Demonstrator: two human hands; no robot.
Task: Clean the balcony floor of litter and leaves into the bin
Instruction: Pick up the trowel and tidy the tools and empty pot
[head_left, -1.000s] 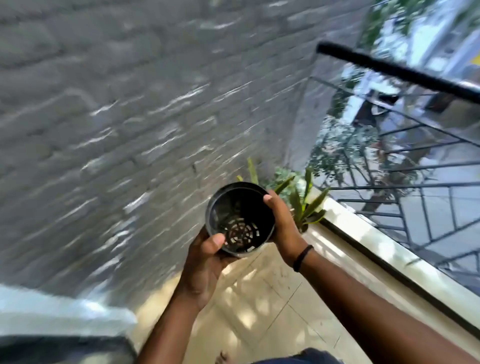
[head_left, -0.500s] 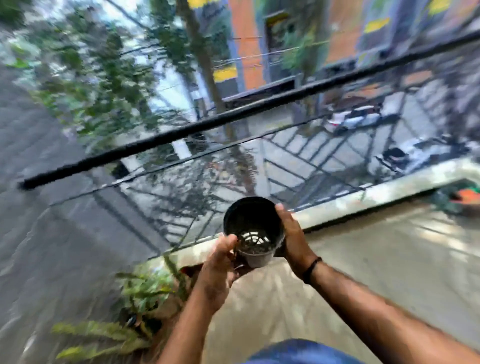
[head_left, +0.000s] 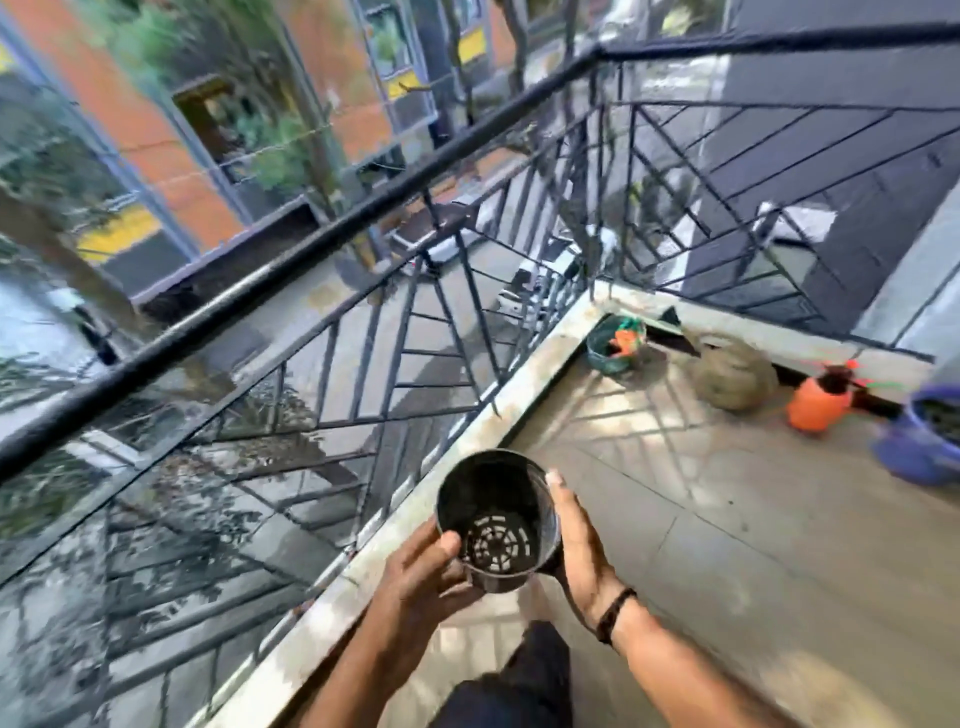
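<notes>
The tiled balcony floor (head_left: 701, 545) runs along a black metal railing (head_left: 363, 218) to a far corner, where a green bin (head_left: 613, 345) sits beside a lumpy sack (head_left: 732, 379), an orange spray bottle (head_left: 818, 402) and a blue planter (head_left: 919, 441). Both hands carry an empty black plastic nursery pot (head_left: 496, 519) upright above the floor, well apart from the bin. The left hand (head_left: 415, 582) curls round its near side and the right hand (head_left: 576, 545) cups the far wall, probably so nothing spills on the way.

black plastic pot (head_left: 497, 519) – empty, tilted, held aloft
</notes>
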